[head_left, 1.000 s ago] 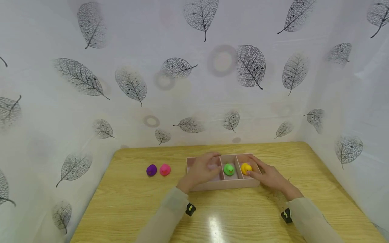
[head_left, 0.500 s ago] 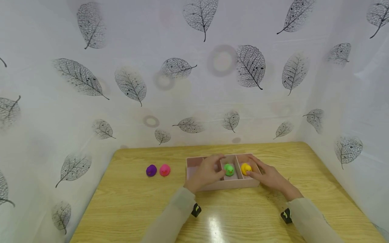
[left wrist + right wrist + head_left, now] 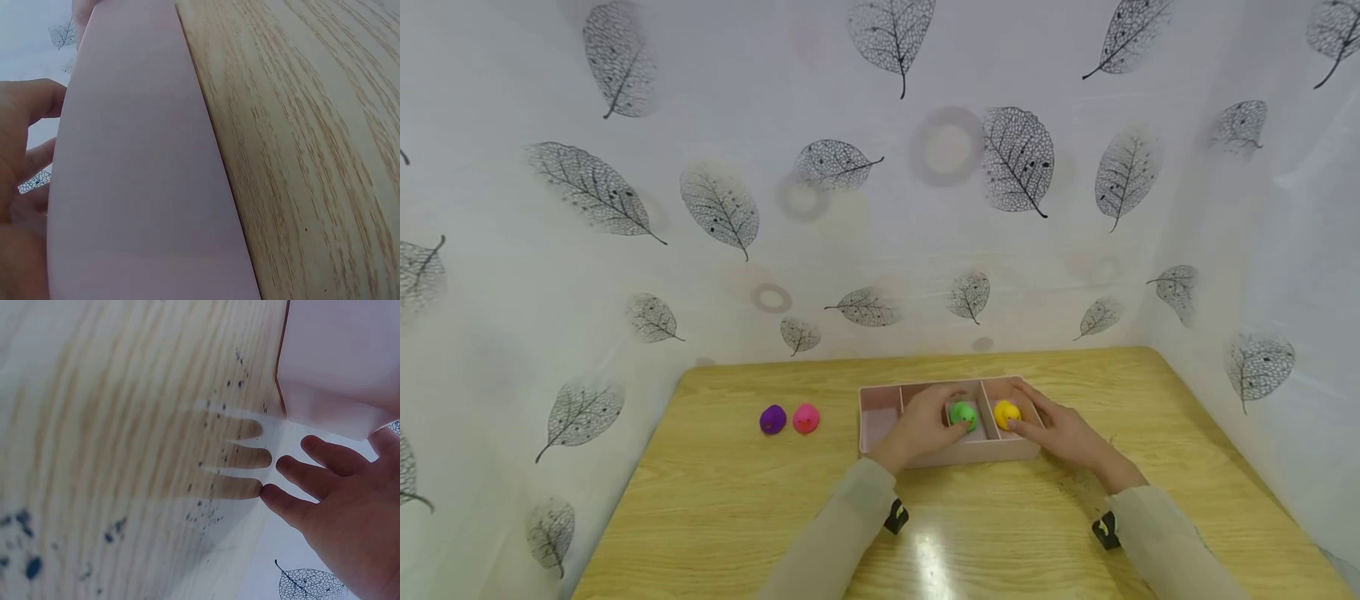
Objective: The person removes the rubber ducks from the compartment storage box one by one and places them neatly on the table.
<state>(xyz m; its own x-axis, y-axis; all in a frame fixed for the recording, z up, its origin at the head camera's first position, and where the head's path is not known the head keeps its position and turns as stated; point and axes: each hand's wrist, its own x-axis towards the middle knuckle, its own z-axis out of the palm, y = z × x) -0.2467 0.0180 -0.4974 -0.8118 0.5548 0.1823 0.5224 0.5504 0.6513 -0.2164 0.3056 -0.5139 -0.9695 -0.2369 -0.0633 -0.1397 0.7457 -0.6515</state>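
Head view. Pink box (image 3: 977,451), one, is lying right of centre in the lower frame on the wooden table (image 3: 715,533), its dividers presumably keeping contents apart. Green duck (image 3: 962,414), one, is sitting in a middle compartment; yellow duck (image 3: 1006,412), one, is sitting in the right-end compartment. Purple duck (image 3: 772,420) and pink duck (image 3: 806,418) are sitting side by side outside the box, lower left of centre. Your left hand (image 3: 922,427) is bracketing the green duck, thumb low in front, fingers bent behind, likely because the dividers are limiting side access; no closed grip is showing. Your right hand (image 3: 1067,432) is lying over the box's right end, thumb at the yellow duck, digits spread; whether the thumb is pressing cannot be told.

Left wrist view. Box side, filling the centre, is hiding the ducks; your loosely bent fingers are showing at left.

Right wrist view. Your fingers are extending relaxed at lower right, outside the box corner, presumably for lack of room within.
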